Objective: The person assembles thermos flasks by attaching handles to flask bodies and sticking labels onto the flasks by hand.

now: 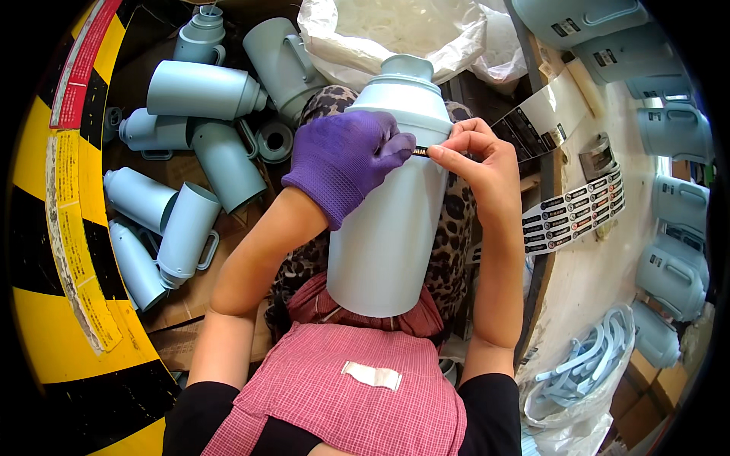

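smooth pale-blue flask (388, 228), small black sticker (420, 151) between pinching fingers (445, 154)

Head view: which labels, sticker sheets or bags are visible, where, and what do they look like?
Small label: dark strip pinched between both hands against the pale flask.
Sticker sheet: right bench, white backing, rows of dark oval stickers.
Backing strip: upper right, white with dark panels.
Plastic bag: top centre, translucent white, open.
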Available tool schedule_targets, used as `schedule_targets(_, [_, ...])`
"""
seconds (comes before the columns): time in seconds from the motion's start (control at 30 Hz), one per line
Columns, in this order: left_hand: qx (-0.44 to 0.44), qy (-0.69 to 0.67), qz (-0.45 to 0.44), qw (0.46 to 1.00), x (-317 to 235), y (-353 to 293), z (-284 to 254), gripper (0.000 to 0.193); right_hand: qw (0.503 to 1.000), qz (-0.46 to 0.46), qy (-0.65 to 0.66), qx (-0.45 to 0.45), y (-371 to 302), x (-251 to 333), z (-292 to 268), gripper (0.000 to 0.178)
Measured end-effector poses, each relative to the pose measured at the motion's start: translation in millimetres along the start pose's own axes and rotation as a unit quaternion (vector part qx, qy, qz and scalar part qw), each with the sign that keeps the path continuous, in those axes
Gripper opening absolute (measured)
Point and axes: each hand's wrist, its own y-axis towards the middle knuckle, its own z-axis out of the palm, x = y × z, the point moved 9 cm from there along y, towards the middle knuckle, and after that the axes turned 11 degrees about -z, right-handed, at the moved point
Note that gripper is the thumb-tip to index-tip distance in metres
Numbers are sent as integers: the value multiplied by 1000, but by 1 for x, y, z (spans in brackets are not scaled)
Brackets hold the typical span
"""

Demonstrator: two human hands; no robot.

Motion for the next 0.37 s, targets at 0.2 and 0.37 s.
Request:
schedule_targets(0.2, [-35,74,18,996,-6,0,2,45,1000,-8,-27,7,4,-2,0,24])
schedule_targets(0.37, [-22,170,-36,985,1,1,0,50,996,46,12,69,4,-39,-3,23])
